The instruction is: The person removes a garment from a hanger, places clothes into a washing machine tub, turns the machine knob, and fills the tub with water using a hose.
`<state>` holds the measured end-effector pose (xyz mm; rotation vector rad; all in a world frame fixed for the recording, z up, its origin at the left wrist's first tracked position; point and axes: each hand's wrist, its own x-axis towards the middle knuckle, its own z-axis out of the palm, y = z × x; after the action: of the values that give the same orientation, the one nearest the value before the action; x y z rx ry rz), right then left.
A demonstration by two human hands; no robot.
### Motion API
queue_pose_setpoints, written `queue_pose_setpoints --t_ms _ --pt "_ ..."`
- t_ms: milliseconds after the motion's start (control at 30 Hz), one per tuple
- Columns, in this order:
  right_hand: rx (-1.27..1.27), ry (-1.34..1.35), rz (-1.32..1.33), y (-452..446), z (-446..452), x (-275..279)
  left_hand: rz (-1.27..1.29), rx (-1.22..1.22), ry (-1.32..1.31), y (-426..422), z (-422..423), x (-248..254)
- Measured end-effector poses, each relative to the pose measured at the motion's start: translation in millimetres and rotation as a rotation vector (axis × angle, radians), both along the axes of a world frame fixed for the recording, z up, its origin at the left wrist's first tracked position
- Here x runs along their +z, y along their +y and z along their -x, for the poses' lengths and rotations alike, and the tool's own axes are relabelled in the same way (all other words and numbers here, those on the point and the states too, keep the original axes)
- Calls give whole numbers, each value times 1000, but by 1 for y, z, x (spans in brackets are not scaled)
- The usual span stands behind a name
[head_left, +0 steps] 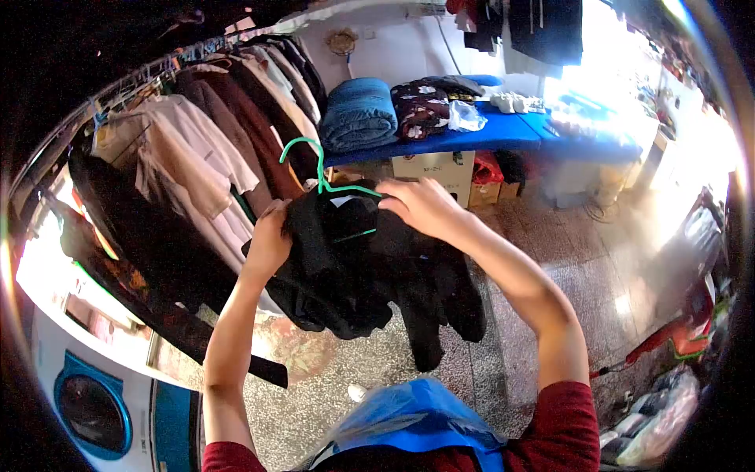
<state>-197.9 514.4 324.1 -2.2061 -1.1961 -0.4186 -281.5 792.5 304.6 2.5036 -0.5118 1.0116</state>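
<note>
A black garment [354,271] with sleeves hangs in front of me on a green hanger [321,161], whose hook points up and to the left. My left hand [270,238] is closed on the garment's left shoulder. At the opposite shoulder, my right hand [425,206] pinches the cloth where the hanger's arm ends. A pale label shows inside the collar, and part of the hanger's lower bar is visible through the neck opening. Dark folds hide the rest of the hanger.
Left of me a rail holds several hung coats and shirts [197,149]. A blue table [495,130] at the back bears a folded blue quilt [359,114] and other bundles, with boxes [432,169] underneath. A front-loading machine [93,413] stands lower left; plastic-wrapped items [657,417] lie lower right.
</note>
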Motion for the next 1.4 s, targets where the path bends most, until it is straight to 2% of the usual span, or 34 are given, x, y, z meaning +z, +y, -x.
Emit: queue_pose_setpoints --t_ms 33,100,167,233,333,367,533,567,633,667,700,767,800,833,1033,1200,1267,1300,1333,1367,1400 --pt "-77 -98 170 3 0 8 5 -6 1 1 0 1" --pt "23 -455 33 7 -9 11 17 4 2 8 1 3" --pt "143 -467 -109 14 -16 20 -33 81 6 19 -1 7" --pt "90 -104 -222 19 -19 30 -28 177 68 32 4 13" --pt "84 -65 -225 16 -35 43 -32 259 -41 54 11 11" --pt "109 -125 -244 19 -40 45 -28 274 -45 58 10 10" --pt "125 -230 -288 39 -46 48 244 306 201 85 3 1" --pt "63 -150 -250 44 -37 52 337 321 205 101 0 -4" --pt "116 -203 -294 56 -35 52 684 189 33 102 16 22" --pt "141 -201 -308 61 -30 55 630 398 -167 127 12 21" --pt "160 -205 -321 70 -25 59 933 379 -274 132 11 34" --pt "190 -166 -288 91 -16 68 935 235 -408 220 -16 4" --pt "214 -178 -306 105 -14 71 1162 114 -156 242 -18 -2" --pt "169 -79 -258 118 -2 81 1216 74 -99 254 -23 -1" --pt "209 -136 -176 221 3 121 1278 191 -301 300 -8 -26" --pt "253 -249 -142 335 -10 190 1228 680 -587 297 39 -82" --pt "236 -350 -118 383 -5 226 1115 866 -515 288 58 -98" --pt "251 -408 -163 403 2 241 925 1054 -296 263 78 -84" --pt "216 -465 -138 432 -1 257 866 1088 -203 211 107 -42" --pt "223 -417 -135 445 18 273 966 850 -280 236 95 -104" --pt "190 -476 -122 472 16 288 1140 798 100 215 110 -92"
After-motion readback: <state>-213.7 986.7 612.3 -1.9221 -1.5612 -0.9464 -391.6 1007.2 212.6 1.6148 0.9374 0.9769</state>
